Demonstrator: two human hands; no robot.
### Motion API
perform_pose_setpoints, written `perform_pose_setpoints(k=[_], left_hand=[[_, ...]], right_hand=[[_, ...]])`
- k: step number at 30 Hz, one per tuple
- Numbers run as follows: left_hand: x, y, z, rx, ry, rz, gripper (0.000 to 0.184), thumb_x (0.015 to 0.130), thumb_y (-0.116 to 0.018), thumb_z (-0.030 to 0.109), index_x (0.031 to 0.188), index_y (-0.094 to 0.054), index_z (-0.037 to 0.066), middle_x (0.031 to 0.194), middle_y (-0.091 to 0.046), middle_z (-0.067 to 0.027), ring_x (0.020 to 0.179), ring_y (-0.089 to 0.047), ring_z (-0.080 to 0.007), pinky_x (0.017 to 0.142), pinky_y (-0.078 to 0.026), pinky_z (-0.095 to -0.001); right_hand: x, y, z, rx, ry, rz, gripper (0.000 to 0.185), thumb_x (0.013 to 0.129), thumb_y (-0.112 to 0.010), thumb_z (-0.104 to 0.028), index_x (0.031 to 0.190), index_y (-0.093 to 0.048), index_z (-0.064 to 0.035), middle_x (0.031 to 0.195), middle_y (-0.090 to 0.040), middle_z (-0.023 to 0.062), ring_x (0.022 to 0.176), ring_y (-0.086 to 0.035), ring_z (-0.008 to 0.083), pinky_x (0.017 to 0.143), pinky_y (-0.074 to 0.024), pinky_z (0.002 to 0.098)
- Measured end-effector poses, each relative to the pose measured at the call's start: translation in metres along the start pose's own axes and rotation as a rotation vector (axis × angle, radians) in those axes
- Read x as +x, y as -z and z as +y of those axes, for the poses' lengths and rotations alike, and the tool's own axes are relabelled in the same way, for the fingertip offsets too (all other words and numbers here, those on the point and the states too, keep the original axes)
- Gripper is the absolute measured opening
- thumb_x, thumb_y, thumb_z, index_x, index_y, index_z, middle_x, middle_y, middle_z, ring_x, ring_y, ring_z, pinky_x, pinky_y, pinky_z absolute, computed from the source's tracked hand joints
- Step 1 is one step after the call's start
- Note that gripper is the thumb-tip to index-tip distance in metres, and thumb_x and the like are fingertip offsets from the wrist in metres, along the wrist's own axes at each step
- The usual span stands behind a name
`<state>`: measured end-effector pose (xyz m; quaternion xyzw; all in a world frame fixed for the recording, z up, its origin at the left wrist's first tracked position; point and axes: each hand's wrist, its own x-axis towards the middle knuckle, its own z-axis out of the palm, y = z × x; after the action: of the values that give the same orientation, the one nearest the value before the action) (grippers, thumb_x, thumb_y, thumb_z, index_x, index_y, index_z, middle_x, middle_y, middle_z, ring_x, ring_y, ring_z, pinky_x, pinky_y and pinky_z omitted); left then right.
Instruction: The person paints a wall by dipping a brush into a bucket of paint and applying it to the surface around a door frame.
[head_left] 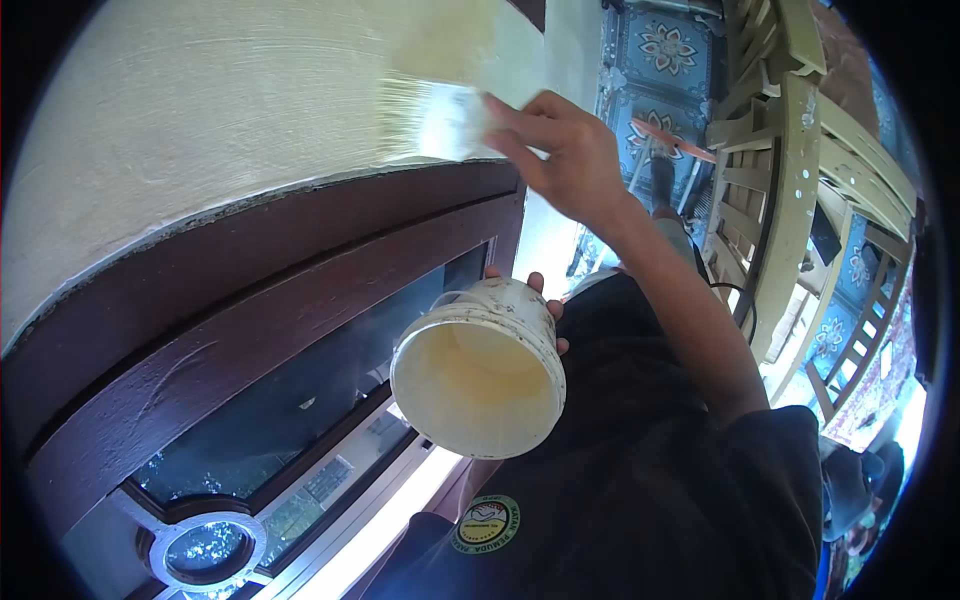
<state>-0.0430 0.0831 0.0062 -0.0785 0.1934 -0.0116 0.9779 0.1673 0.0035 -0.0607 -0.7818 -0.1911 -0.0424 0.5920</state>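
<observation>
My right hand (pixel 560 150) is closed round the handle of a wide paintbrush (pixel 450 120). Its pale bristles press against the cream wall (pixel 250 100), just above a dark brown wooden frame. Below it, my left hand (pixel 556 309) holds a small white paint bucket (pixel 478 385), with fingertips showing along its far side. The bucket tilts so that its mouth faces me, and a cream coating covers the inside. Dried paint marks its outside. The rest of my left hand is hidden behind the bucket.
The brown frame (pixel 200 345) holds dark glass panes and a round white ornament (pixel 205 550). A patterned blue tile floor (pixel 665 50) lies far below. Cream wooden slatted furniture (pixel 790 190) stands at the right, with a leg visible near it.
</observation>
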Motion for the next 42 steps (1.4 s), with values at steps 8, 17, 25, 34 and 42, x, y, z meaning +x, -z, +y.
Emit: perform_pose_setpoints(k=[8,17,25,34,42], left_hand=[[0.017,-0.006,0.002,0.173,0.106,-0.016,0.073,0.083,-0.082,0.043,0.147,-0.051,0.026,0.148,-0.042,-0.0136,0.138,-0.039,-0.0333,0.115,-0.041,-0.0600],[0.008,-0.021,0.014,0.027,0.149,0.169,0.080,0.082,-0.084,0.038,0.151,-0.045,0.025,0.158,-0.032,-0.0167,0.142,-0.035,-0.0491,0.110,-0.039,-0.0719],[0.013,0.000,0.014,0.130,0.118,-0.006,0.075,0.078,-0.086,0.044,0.144,-0.055,0.025,0.148,-0.042,-0.0124,0.137,-0.040,-0.0330,0.116,-0.040,-0.0587],[0.018,-0.001,0.006,0.046,0.110,-0.011,0.082,0.081,-0.085,0.036,0.151,-0.045,0.027,0.157,-0.032,-0.0168,0.142,-0.035,-0.0472,0.109,-0.042,-0.0703],[0.009,-0.018,0.008,0.017,0.157,0.119,0.075,0.084,-0.082,0.037,0.150,-0.047,0.023,0.157,-0.032,-0.0176,0.144,-0.034,-0.0464,0.112,-0.039,-0.0696]], right_hand=[[-0.047,0.018,0.091,-0.273,-0.260,-0.030,0.032,0.088,-0.075,-0.037,0.116,-0.078,-0.0220,0.082,-0.066,0.0084,0.073,-0.068,0.0267,0.066,-0.0539,0.0395],[0.035,0.024,-0.070,0.393,0.186,0.092,0.038,0.086,-0.082,-0.015,0.123,-0.075,-0.0137,0.079,-0.063,0.0046,0.064,-0.056,0.0116,0.057,-0.0437,0.0282],[-0.015,-0.002,0.047,-0.044,-0.159,-0.058,0.029,0.087,-0.077,-0.036,0.115,-0.078,-0.0267,0.080,-0.066,0.0046,0.067,-0.067,0.0249,0.062,-0.0529,0.0379],[-0.018,0.038,0.045,-0.047,-0.177,0.049,0.037,0.085,-0.083,-0.027,0.118,-0.076,-0.0097,0.077,-0.066,0.0068,0.061,-0.056,0.0118,0.058,-0.0443,0.0311],[0.026,0.024,-0.055,0.323,0.078,0.093,0.031,0.085,-0.081,-0.027,0.115,-0.078,-0.0182,0.077,-0.065,0.0052,0.065,-0.060,0.0170,0.060,-0.0461,0.0321]])
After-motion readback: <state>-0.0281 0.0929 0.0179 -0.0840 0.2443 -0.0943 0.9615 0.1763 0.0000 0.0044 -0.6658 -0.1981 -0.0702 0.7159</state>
